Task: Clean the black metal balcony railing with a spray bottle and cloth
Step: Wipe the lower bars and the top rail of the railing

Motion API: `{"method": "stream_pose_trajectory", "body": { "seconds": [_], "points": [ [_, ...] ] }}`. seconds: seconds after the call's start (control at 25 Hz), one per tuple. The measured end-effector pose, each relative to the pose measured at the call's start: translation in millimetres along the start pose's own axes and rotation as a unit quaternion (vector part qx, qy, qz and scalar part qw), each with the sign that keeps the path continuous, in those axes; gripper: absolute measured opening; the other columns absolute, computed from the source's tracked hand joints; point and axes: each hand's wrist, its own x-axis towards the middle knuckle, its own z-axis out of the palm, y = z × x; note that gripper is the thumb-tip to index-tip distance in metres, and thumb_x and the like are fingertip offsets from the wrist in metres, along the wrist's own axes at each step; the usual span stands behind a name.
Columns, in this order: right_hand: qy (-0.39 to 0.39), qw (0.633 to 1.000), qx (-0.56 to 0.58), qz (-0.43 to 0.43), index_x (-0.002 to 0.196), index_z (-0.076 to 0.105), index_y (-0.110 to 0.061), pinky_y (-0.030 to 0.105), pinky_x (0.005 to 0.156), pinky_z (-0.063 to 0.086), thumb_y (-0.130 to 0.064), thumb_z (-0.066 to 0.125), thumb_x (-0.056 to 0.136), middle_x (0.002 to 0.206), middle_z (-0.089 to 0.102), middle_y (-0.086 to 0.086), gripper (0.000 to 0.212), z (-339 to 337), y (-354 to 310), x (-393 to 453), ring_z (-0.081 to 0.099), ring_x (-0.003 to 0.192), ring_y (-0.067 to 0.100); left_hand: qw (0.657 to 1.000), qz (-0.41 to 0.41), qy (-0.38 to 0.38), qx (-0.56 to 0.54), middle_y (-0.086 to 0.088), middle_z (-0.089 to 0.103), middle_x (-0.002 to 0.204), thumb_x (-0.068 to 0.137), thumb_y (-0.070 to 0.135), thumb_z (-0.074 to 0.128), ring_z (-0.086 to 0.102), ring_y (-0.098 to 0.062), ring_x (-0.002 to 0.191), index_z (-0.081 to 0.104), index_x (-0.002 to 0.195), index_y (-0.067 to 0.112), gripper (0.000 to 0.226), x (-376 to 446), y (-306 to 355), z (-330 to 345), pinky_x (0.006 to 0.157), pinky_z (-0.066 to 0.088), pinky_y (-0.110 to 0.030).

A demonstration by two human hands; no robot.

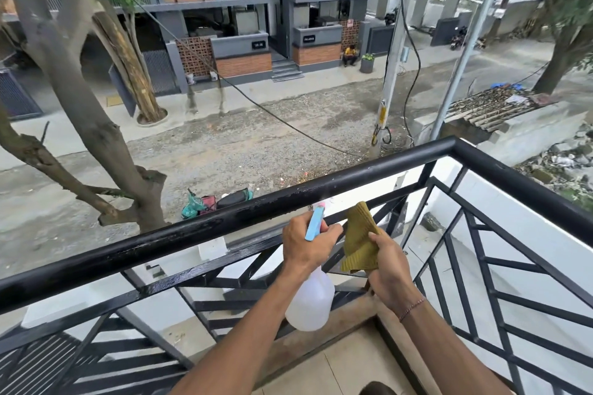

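The left hand (305, 242) gripped the neck of a clear spray bottle (310, 300), its blue nozzle pointing at the black railing (205, 231). Just beside it, the right hand (390, 269) pinched a crumpled mustard cloth (359, 239) below the top rail. A bracelet (411, 308) circled the right wrist.

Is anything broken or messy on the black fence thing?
Nothing looks broken. The top rail has pale scuffed, speckled patches near the spray bottle nozzle, maybe dirt, worn paint or spray. The left hand grips the bottle; the right hand holds the cloth.
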Motion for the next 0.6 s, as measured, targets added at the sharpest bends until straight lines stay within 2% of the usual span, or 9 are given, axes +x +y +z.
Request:
{"method": "stream_pose_trajectory", "body": {
  "seconds": [0.08, 0.24, 0.4, 0.48, 0.6],
  "points": [
    [-0.007, 1.000, -0.006, -0.006, 0.109, 0.064, -0.022, 0.042, 0.077, 0.057, -0.015, 0.039, 0.107, 0.108, 0.069, 0.011, 0.026, -8.0, -4.3, 2.0, 0.066, 0.099, 0.030, 1.000, 0.011, -0.005, -0.013, -0.003, 0.065, 0.058, 0.072, 0.031, 0.075, 0.068, -0.028, 0.060, 0.060, 0.058, 0.017, 0.024, 2.0, 4.5, 7.6, 0.053, 0.061, -0.049],
    [-0.027, 0.999, -0.034, -0.024, 0.114, 0.066, -0.017, 0.039, 0.070, 0.059, -0.014, 0.043, 0.106, 0.104, 0.073, 0.011, 0.024, -24.1, -19.0, 7.7, 0.069, 0.096, 0.026, 1.000, 0.017, -0.001, -0.020, -0.001, 0.065, 0.056, 0.070, 0.035, 0.073, 0.067, -0.026, 0.056, 0.062, 0.060, 0.017, 0.023, 3.7, 17.2, 28.8, 0.053, 0.061, -0.049],
    [-0.034, 0.995, -0.081, -0.049, 0.108, 0.068, -0.011, 0.053, 0.086, 0.058, -0.017, 0.057, 0.102, 0.108, 0.073, 0.018, 0.015, -39.4, -26.6, 23.2, 0.070, 0.096, 0.029, 1.000, 0.000, 0.010, -0.010, -0.002, 0.063, 0.055, 0.068, 0.039, 0.072, 0.067, -0.029, 0.057, 0.061, 0.059, 0.015, 0.028, 7.8, 25.1, 51.8, 0.054, 0.060, -0.050],
    [-0.031, 0.993, -0.100, -0.056, 0.105, 0.071, -0.013, 0.048, 0.084, 0.059, -0.023, 0.060, 0.100, 0.100, 0.076, 0.011, 0.015, -49.0, -32.0, 31.9, 0.071, 0.096, 0.026, 1.000, -0.016, 0.002, -0.020, -0.005, 0.066, 0.060, 0.072, 0.034, 0.075, 0.069, -0.029, 0.062, 0.063, 0.062, 0.015, 0.024, 10.7, 29.1, 63.3, 0.054, 0.061, -0.051],
    [-0.047, 0.992, -0.103, -0.055, 0.108, 0.073, -0.017, 0.031, 0.072, 0.056, -0.032, 0.061, 0.099, 0.096, 0.077, 0.001, 0.021, -66.8, -43.0, 48.3, 0.070, 0.094, 0.017, 0.999, -0.027, -0.003, -0.034, -0.005, 0.067, 0.066, 0.078, 0.023, 0.077, 0.067, -0.019, 0.058, 0.065, 0.066, 0.017, 0.018, 15.6, 38.2, 82.9, 0.056, 0.063, -0.047]
  ]
}}
